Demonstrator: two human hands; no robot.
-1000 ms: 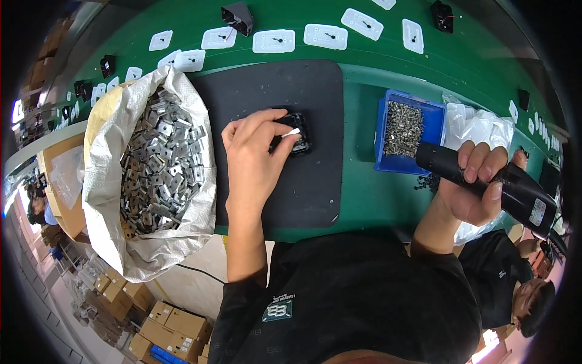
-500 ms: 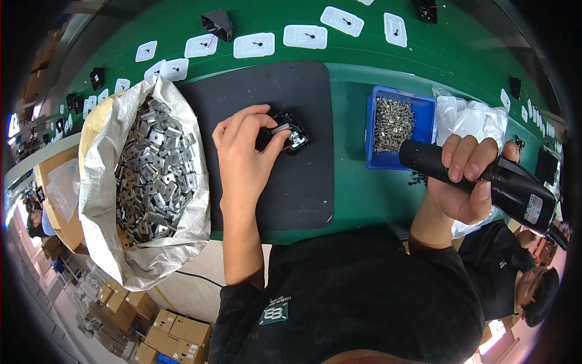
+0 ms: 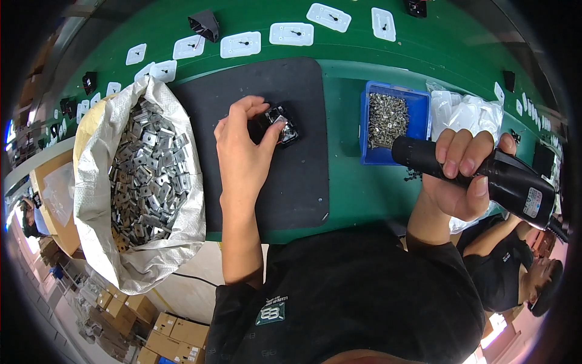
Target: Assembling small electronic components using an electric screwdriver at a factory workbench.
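On the black mat (image 3: 291,194), my left hand (image 3: 245,148) curls around the left side of a small open black plastic housing (image 3: 290,130). My thumb presses into it, near a bright metal part inside. The fingers and thumb hide some of the housing's interior. Out to the right, my right hand (image 3: 464,173) is wrapped around a thick black corded electric screwdriver (image 3: 515,185). Held up nearly level, the tool points its nose left, close to the lower right of a blue bin (image 3: 418,136) of small screws (image 3: 387,118).
At left stands a white woven sack (image 3: 97,200) full of bent metal clips (image 3: 148,176). Along the far green belt (image 3: 285,12) lie several white plates (image 3: 291,34) and black housings (image 3: 205,25). A plastic bag (image 3: 464,112) sits beyond the bin. Another person (image 3: 503,261) is at lower right.
My left thumb has moved onto the housing, and the metal piece seen earlier between thumb and fingers no longer shows there. The plates on the belt have slid left. The screwdriver stays in my right hand.
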